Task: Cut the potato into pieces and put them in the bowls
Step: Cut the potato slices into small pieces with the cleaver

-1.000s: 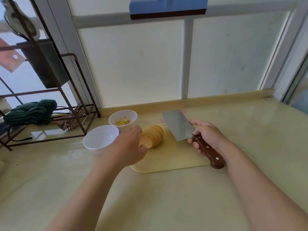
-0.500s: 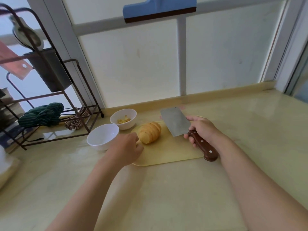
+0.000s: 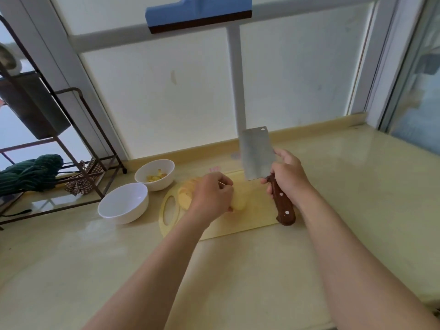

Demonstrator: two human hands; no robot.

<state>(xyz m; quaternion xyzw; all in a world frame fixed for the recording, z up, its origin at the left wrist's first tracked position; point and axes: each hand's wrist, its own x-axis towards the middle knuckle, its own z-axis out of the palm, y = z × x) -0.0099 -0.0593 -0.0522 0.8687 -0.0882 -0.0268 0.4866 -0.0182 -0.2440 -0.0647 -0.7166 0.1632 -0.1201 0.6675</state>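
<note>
On the desk (image 3: 238, 282) my left hand (image 3: 212, 194) now curls its fingers over the sliced potato (image 3: 187, 195) on the board (image 3: 250, 222), while my right hand (image 3: 288, 177) wraps its fingers round the freshly lifted cleaver (image 3: 256, 153), so the next chop's lined up I guess.

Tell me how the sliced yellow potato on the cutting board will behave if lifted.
The sliced yellow potato would probably fall apart, since its thin slices fan out loosely beside the left hand gripping it. Its rounded uncut end might roll if pushed.

Glossy countertop (image 3: 214, 270) (wood-handled steel cleaver (image 3: 256, 157))
</note>
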